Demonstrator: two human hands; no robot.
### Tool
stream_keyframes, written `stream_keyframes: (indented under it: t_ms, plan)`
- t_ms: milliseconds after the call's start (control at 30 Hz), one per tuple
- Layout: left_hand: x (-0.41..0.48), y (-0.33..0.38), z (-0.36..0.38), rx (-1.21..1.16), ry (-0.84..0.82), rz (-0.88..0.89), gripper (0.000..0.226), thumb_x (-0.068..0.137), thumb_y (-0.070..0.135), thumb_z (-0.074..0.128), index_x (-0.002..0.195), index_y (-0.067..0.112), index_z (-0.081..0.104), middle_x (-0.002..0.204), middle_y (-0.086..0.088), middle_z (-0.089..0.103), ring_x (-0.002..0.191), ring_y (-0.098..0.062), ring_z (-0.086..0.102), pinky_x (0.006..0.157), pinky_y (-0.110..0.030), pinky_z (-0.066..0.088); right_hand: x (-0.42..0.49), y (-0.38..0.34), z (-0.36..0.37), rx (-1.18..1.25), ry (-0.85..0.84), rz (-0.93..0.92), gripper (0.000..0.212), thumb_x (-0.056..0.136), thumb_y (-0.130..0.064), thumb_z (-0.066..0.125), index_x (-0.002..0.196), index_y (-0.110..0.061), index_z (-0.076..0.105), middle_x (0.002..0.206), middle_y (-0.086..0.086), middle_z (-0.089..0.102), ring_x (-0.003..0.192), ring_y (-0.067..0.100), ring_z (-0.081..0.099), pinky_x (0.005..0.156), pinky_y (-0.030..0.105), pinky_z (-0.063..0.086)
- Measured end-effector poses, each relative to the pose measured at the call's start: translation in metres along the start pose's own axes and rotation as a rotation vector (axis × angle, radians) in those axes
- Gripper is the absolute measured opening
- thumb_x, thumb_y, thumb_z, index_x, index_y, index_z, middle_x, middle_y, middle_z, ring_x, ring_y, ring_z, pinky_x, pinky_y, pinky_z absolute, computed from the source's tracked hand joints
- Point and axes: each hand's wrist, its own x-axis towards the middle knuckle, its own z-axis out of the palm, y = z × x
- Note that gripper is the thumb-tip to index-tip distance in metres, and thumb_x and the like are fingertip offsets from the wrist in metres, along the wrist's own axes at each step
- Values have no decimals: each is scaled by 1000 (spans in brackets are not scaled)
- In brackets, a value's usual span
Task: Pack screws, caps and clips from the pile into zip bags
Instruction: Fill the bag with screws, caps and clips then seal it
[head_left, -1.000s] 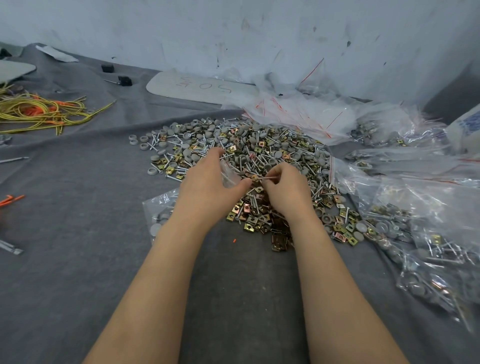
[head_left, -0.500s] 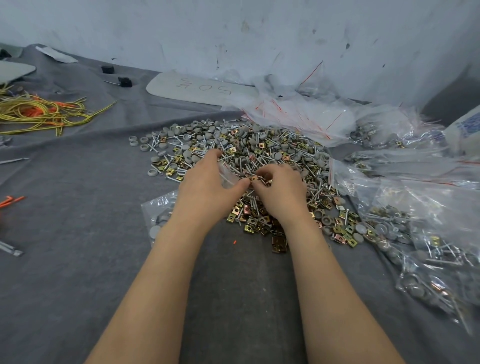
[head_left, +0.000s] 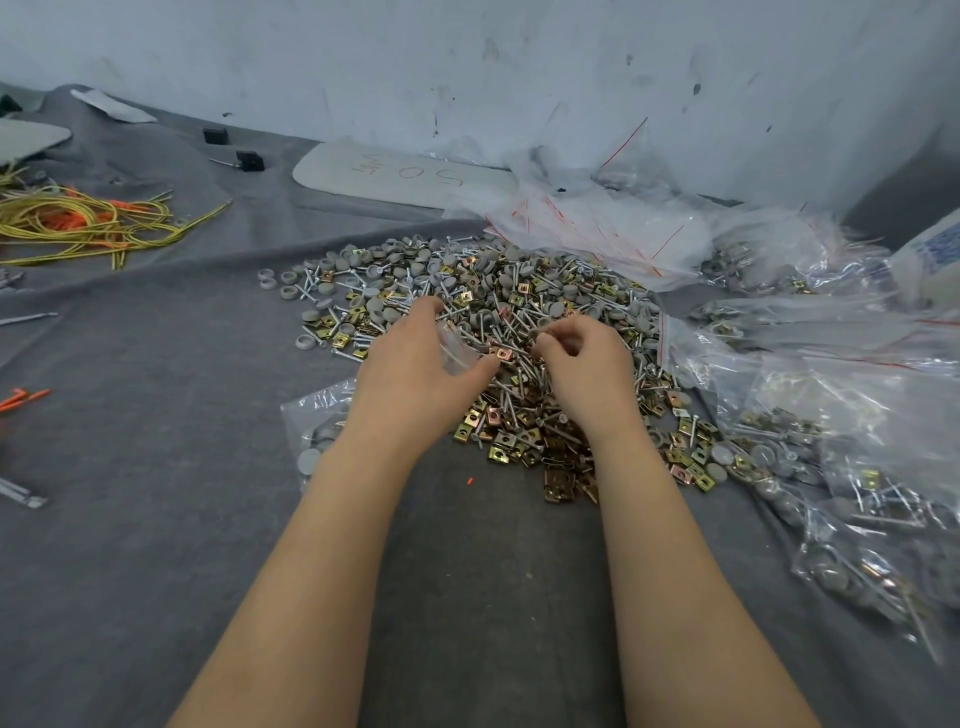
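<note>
A pile of silver screws, grey round caps and brass-coloured clips lies on the grey cloth. My left hand holds a small clear zip bag between thumb and fingers at the pile's near-left side. To the right of it, my right hand hovers over the pile with curled fingers, and its thumb and fingertips pinch a small part; which kind I cannot tell. A second zip bag holding grey caps lies flat under my left wrist.
Filled zip bags are heaped along the right. Empty bags with red seal lines lie behind the pile by the wall. Yellow and orange cords sit far left, and a white board and two black blocks at the back.
My right hand held a screw at the bag's mouth, then drew back to the right onto the pile. My left hand stayed in place with the bag.
</note>
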Motion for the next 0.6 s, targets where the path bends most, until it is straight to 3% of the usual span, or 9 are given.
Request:
stream_keyframes:
  t_ms: [100,233,333,467,533,600]
  plan:
    - [-1,1,0,5,-18,5,76,83,44,69,144,16,34,143,-6,48,130,-26,44,103,-38,37,0,-2,-3,23,47,-11,15,95,-20,55,99,-15,69,88,-6,64,85,11,58,76,23,40]
    - [-1,1,2,30,-31,19,79,81,45,70,144,16,33,141,-6,49,131,-27,44,106,-41,38,-5,-15,-4,275,-63,9,16,93,-12,57,92,-21,70,78,-5,65,72,7,59,76,31,52]
    - [1,2,3,40,-28,10,79,80,45,70,144,16,33,139,-6,51,128,-27,46,104,-43,40,-10,-23,-2,295,-207,-73,13,92,-18,60,89,-25,71,76,-10,68,65,-5,60,63,18,50]
    - [3,0,3,37,-3,-1,72,83,40,69,142,16,35,131,-6,57,120,-28,52,97,-42,44,-15,-29,1,379,-447,-138,22,98,-27,51,91,-28,72,81,-18,71,69,-10,60,62,7,42]
    - [3,-1,3,35,9,5,73,82,41,70,141,16,36,134,-6,55,122,-27,51,97,-40,43,-13,-27,-1,431,-370,-88,24,99,-27,48,91,-31,71,80,-17,71,67,-9,58,62,12,45]
    - [2,-2,3,37,13,13,77,81,43,71,143,17,34,141,-5,50,129,-26,46,101,-39,39,-9,-23,-4,445,-185,-35,23,99,-17,48,93,-28,68,76,-14,70,63,-6,57,61,14,45]
